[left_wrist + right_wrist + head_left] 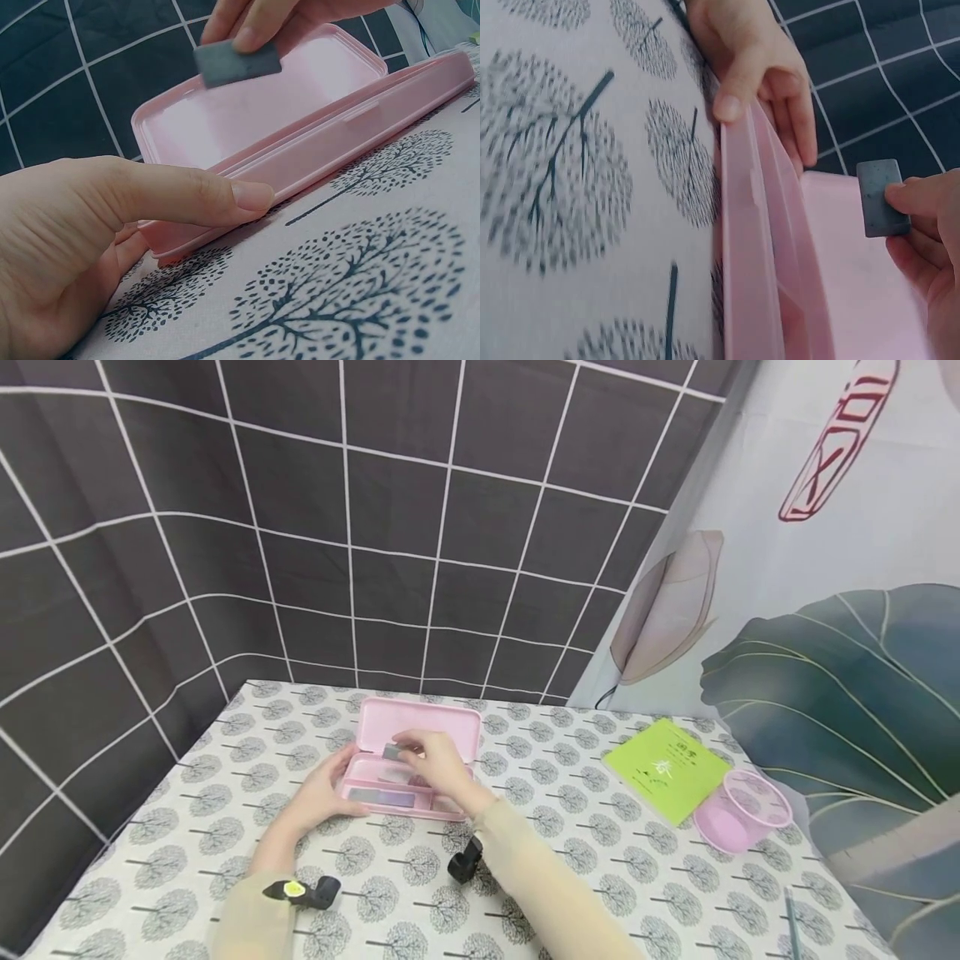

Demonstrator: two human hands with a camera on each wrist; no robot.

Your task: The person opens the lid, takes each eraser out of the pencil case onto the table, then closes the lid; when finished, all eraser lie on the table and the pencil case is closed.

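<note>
A pink pencil case (442,815) lies on the table with its lid (431,717) raised at the back. My left hand (318,789) grips the case's left end, thumb along the front wall and fingers round the far side, as the left wrist view shows. Above the inside of the case, my right hand (435,764) pinches a dark grey rectangular eraser (236,64) between thumb and fingers. In the right wrist view the eraser (881,196) stands clear in front of the lid. A flat grey-purple piece (382,797) rests in the front compartment.
To the right lies a green book (667,768), with a pink-rimmed clear cup (738,814) beside its lower corner. A thin bluish stick (791,922) is near the front right. A dark gridded curtain (397,568) hangs behind the tree-patterned tablecloth (405,902).
</note>
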